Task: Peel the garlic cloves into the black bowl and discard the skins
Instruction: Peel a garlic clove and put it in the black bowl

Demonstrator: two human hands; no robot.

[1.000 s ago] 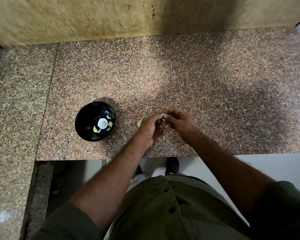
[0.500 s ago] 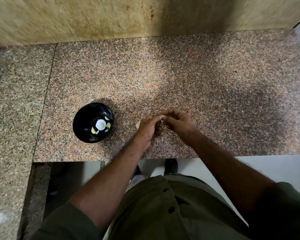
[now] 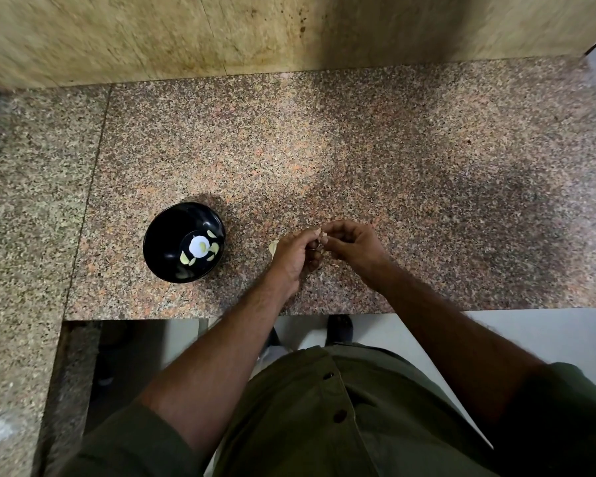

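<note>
**Garlic peeling, clove in hand over granite surface**

Item: garlic clove [image 3: 322,235], small and pale, pinched between the fingertips of both hands above the speckled surface [image 3: 358,149].
Left hand [image 3: 295,256]: fingers curled, gripping the clove.
Right hand [image 3: 353,242]: fingers curled, pinching at the same clove, likely at its skin.
Black bowl [image 3: 159,235]: left of the hands, near but apart; holds several peeled cloves [image 3: 211,251].
Loose skin scrap [image 3: 273,246]: on the surface just beside the left hand.
Step judged: stripping skin, mid-task.
Next move calls for: pulling the skin clear, carrying the bare clove left to the bowl, then gathering the skins.
</note>
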